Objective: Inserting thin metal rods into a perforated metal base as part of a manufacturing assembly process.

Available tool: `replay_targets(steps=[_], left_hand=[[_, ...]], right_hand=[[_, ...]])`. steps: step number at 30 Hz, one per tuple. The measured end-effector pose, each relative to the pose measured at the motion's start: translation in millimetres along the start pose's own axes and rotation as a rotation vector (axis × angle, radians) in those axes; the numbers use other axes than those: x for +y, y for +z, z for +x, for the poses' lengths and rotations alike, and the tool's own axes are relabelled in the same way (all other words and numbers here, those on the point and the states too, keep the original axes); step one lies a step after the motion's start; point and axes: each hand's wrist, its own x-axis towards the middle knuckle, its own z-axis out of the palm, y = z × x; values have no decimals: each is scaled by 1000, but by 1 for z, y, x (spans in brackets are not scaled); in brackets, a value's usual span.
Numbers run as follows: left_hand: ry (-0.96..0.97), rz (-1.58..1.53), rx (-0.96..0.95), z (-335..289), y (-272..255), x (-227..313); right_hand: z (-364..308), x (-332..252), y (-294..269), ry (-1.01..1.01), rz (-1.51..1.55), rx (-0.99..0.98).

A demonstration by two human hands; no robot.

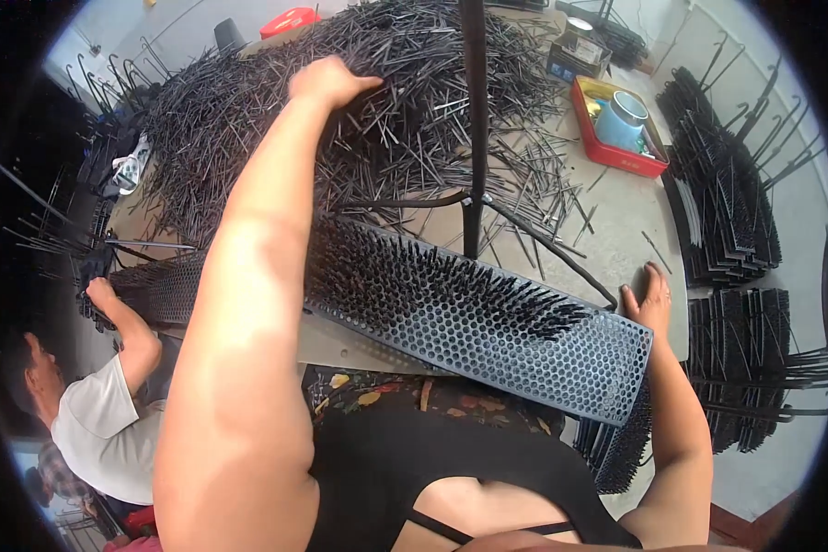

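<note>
My left hand (pixel 329 85) reaches far over a big heap of thin black sticks (pixel 414 74) on the table. Its thumb is stretched out to the right; the other fingers are partly hidden behind the hand. In front of me lies a long, dark perforated rack (pixel 524 359), tilted. Many short black sticks stand upright in its holes, densely on the left and middle, while the holes at the right end have none. A black rod frame rises from the rack. My right hand (pixel 651 299) is open at the rack's far right corner, fingers apart above the tabletop.
A red tray (pixel 621 156) with a light blue container (pixel 621 120) stands at the back right. Stacks of similar filled racks (pixel 722 202) with hooked rods are at the right. On the left, a person in a light shirt (pixel 101 414) works at another perforated rack (pixel 170 293).
</note>
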Motion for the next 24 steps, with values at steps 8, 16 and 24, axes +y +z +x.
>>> replay_targets(steps=[8, 16, 24], left_hand=[[-127, -370, -180, 53, 14, -39], [49, -54, -277, 54, 29, -17], [-134, 36, 80, -24, 36, 15]], right_hand=[[0, -10, -7, 12, -12, -39], [2, -9, -3, 6, -2, -22], [7, 28, 26, -94, -29, -14]])
